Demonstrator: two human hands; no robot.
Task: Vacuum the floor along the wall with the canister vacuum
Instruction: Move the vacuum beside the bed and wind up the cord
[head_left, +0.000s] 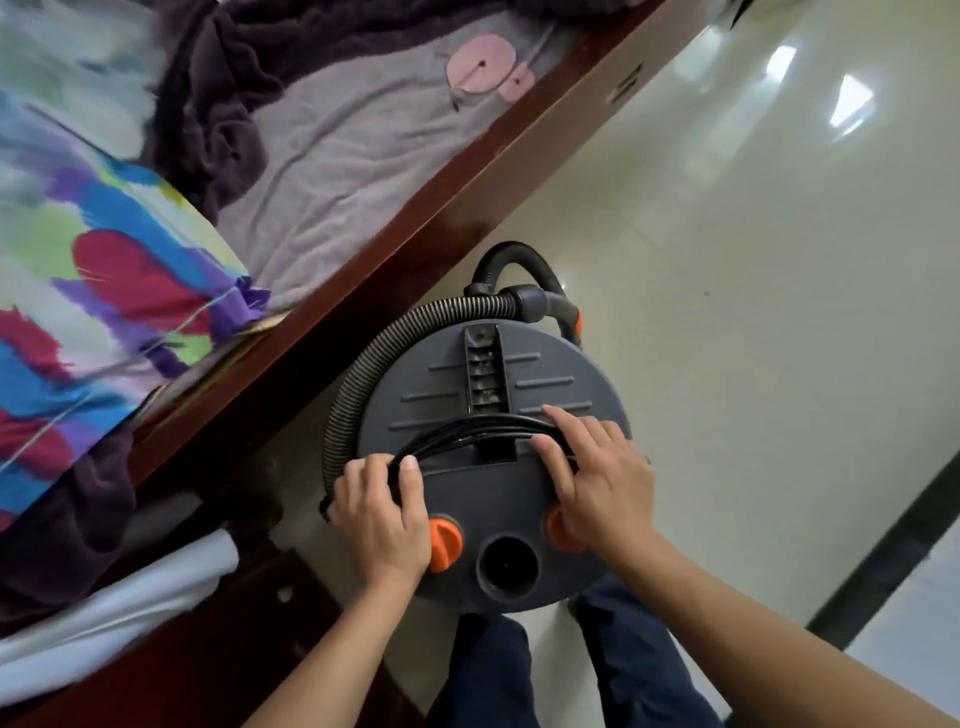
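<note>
A round dark grey canister vacuum (483, 499) stands on the pale tiled floor, seen from above, with two orange knobs and a round port near me. Its ribbed hose (363, 364) curls around the left and far side. A bundle of black power cord (467, 428) lies wound across the lid. My left hand (382, 514) is closed around the cord bundle at the lid's left edge. My right hand (597, 475) lies on the cord at the right side, fingers curled over it, covering the right orange knob.
A dark red wooden bed frame (415, 228) runs diagonally just left of the vacuum, with a grey sheet, purple blanket and colourful quilt (104, 291) on it. Glossy cream floor tiles (753, 312) spread to the right. My legs in dark trousers stand behind the vacuum.
</note>
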